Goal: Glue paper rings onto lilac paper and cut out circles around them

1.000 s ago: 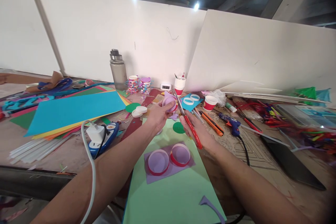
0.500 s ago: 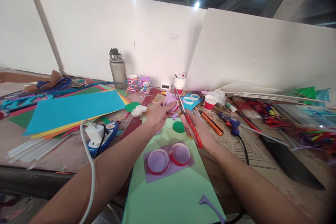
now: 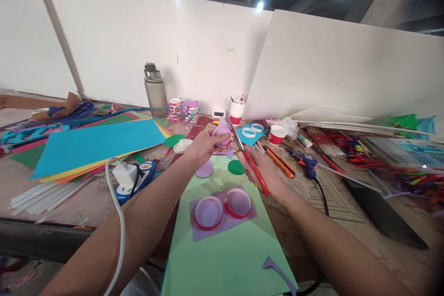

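Observation:
My left hand [image 3: 205,146] pinches a paper-cup ring backed with purple paper [image 3: 222,138], held above the far end of the light green sheet [image 3: 229,259]. My right hand [image 3: 261,170] grips red-handled scissors [image 3: 255,171], their blades pointing up beside the purple paper's right edge. Whether the blades touch the paper I cannot tell. Beneath the hands lie a purple disc [image 3: 204,169] and a green disc [image 3: 236,167]. Closer to me, two red-rimmed cup rings [image 3: 208,227] rest on a purple paper piece [image 3: 199,236]. A curved purple scrap [image 3: 280,275] lies at the near right.
Coloured sheets [image 3: 100,143], glue sticks [image 3: 52,194] and a power strip [image 3: 149,173] are on the left. At the back stand a bottle [image 3: 155,92] and stacked cups [image 3: 237,113]. To the right lie orange cutters [image 3: 280,162], a glue gun [image 3: 308,164] and a black tablet [image 3: 381,215].
My left hand has shifted slightly left with the purple-backed ring, which has turned a little. More of the purple disc below it now shows. The scissors have barely moved.

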Action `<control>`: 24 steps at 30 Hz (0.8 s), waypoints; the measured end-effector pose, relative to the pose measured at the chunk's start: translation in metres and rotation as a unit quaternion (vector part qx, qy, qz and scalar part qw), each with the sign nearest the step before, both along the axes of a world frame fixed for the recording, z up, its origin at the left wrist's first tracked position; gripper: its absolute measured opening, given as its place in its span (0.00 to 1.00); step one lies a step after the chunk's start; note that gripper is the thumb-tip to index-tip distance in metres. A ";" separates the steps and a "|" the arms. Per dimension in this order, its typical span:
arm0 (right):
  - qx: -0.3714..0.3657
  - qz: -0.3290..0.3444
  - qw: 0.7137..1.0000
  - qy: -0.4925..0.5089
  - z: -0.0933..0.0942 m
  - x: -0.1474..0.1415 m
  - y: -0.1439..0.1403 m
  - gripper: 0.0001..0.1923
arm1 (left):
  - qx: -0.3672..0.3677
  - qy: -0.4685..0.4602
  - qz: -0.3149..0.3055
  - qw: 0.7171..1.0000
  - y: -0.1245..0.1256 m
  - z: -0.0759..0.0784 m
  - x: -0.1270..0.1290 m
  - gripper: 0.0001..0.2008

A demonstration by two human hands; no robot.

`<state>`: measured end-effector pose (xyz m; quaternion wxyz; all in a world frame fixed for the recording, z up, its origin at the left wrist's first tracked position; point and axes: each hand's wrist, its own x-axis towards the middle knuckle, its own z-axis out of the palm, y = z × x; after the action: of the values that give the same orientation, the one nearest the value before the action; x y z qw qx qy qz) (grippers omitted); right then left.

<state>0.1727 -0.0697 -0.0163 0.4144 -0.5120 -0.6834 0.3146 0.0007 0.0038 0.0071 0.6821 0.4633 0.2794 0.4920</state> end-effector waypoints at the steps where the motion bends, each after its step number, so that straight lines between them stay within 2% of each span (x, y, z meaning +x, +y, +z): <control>1: -0.001 0.000 1.000 -0.002 0.000 0.000 0.000 0.16 | -0.001 0.001 -0.002 1.000 0.000 0.000 0.000 0.18; 10: 0.016 0.011 0.999 -0.050 0.005 0.000 -0.002 0.14 | -0.053 -0.049 0.063 0.995 -0.004 -0.001 0.008 0.17; 15: 0.032 0.021 0.998 -0.056 0.006 0.001 0.000 0.13 | -0.032 -0.031 0.047 0.998 -0.003 -0.003 0.007 0.18; 20: -0.017 0.043 0.999 0.007 0.003 0.001 0.000 0.14 | -0.024 -0.024 0.037 0.999 -0.004 -0.005 0.008 0.20; 24: -0.030 0.057 0.998 0.026 0.000 0.002 0.001 0.17 | -0.036 -0.034 0.035 0.998 -0.004 -0.004 0.008 0.22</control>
<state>0.1743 -0.0692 -0.0163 0.3978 -0.4762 -0.6908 0.3713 0.0087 0.0001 0.0031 0.6893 0.4116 0.2900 0.5209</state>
